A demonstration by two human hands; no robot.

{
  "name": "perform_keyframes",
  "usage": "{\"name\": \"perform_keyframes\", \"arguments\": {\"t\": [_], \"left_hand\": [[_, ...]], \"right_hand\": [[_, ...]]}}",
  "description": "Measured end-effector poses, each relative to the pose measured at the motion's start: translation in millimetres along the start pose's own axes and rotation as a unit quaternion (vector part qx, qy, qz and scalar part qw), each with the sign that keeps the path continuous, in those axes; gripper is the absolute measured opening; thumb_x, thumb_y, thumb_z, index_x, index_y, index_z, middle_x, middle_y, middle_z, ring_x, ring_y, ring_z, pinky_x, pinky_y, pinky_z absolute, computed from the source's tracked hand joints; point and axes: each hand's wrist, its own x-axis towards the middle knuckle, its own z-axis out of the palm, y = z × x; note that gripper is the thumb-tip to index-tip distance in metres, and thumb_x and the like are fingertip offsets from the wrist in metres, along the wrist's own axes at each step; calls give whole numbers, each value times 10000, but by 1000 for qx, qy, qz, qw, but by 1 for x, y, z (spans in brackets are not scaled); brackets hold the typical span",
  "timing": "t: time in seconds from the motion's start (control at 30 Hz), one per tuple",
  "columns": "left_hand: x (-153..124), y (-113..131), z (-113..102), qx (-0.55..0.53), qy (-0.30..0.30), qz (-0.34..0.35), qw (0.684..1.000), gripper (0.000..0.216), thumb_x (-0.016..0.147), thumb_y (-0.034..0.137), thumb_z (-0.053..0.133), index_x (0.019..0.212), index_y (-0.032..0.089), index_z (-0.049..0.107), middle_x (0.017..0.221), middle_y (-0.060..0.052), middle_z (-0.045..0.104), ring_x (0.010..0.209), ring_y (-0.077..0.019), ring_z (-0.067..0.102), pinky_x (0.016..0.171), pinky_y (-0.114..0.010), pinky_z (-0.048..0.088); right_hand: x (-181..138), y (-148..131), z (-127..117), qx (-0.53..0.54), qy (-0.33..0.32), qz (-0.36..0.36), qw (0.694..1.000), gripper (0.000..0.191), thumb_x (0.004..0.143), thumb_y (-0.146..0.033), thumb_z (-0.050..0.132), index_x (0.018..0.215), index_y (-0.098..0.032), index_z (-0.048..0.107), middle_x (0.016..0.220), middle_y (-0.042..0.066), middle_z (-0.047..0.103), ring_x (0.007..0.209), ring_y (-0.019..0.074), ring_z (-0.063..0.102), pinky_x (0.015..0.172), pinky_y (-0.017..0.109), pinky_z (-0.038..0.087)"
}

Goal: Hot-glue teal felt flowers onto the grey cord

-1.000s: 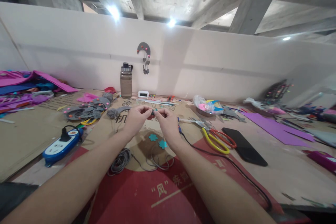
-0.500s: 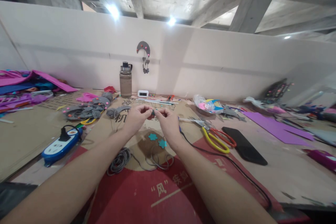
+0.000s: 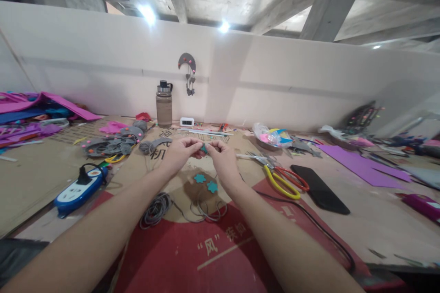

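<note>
My left hand [image 3: 179,154] and my right hand [image 3: 222,157] meet above the table, fingertips pinched together on a small teal felt piece [image 3: 204,149]. Two teal felt flowers [image 3: 200,177] lie on the brown cardboard just below the hands. A loose coil of grey cord [image 3: 156,207] lies under my forearms on the red printed sheet [image 3: 213,247], and a strand runs up toward the hands. Whether the cord is in my fingers I cannot tell.
Yellow and red-handled scissors [image 3: 280,180] and a black phone [image 3: 320,189] lie right of the hands. A blue power strip [image 3: 79,186] sits left, grey felt pieces [image 3: 113,143] behind it. A water bottle [image 3: 164,105] stands by the white wall. Purple sheets [image 3: 360,165] lie far right.
Both hands have dropped slightly and shifted a little right, still pinched together. The teal piece between the fingertips shows more now.
</note>
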Motion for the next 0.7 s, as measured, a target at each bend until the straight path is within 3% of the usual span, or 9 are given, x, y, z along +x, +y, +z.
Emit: {"name": "perform_keyframes", "arguments": {"t": [0.17, 0.4, 0.7], "left_hand": [[-1, -1, 4, -90, 5, -25, 996, 270, 689, 358, 689, 823, 127, 649, 734, -66, 672, 655, -146, 626, 644, -288, 512], [-8, 9, 9, 64, 26, 42, 997, 254, 714, 383, 641, 782, 139, 654, 635, -34, 641, 577, -131, 575, 567, -260, 490], [-7, 9, 8, 87, 30, 46, 995, 206, 736, 355, 599, 727, 154, 642, 591, -17, 627, 551, -125, 572, 540, -245, 480]], "right_hand": [[-2, 1, 1, 44, 19, 14, 999, 258, 685, -401, 602, 744, -150, 602, 627, -2, 576, 569, 113, 461, 534, 237, 351], [-7, 0, 4, 68, 23, 4, 997, 229, 684, -381, 611, 717, -155, 598, 584, -16, 548, 551, 110, 451, 540, 243, 360], [-10, 0, 4, 49, 15, -8, 999, 222, 698, -379, 602, 726, -158, 596, 622, -6, 566, 568, 113, 462, 556, 247, 369]]}}
